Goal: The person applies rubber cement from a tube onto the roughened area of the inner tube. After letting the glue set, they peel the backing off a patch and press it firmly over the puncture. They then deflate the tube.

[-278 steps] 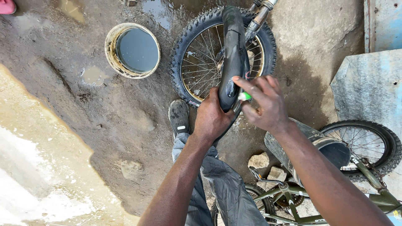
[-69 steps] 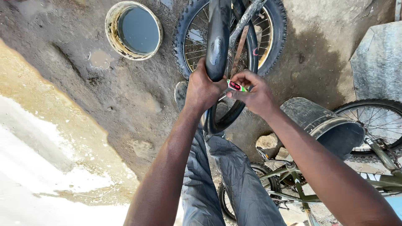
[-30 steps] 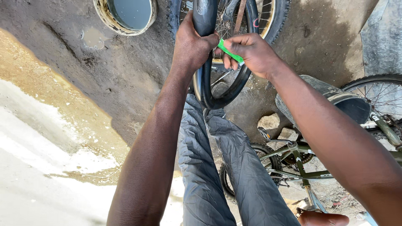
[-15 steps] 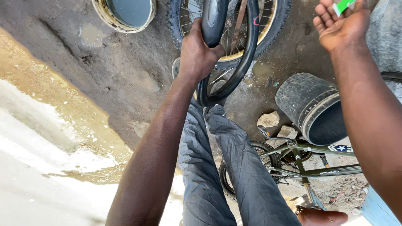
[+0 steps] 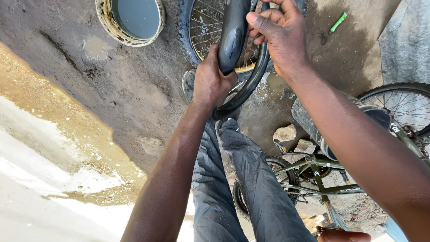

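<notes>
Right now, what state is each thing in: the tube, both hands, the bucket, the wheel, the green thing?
Inner tube: black, looped, held up.
Left hand: gripping the tube.
Right hand: gripping the tube higher up.
Bucket: upright, filled with water.
Wheel: lying on wet ground.
Green tool: lying on the ground, untouched.

Muddy ground: water basin, spoked wheel, green stick.

Wheel and bucket ahead; left ground seemingly open

Blk inner tube, looped, held upright
</notes>
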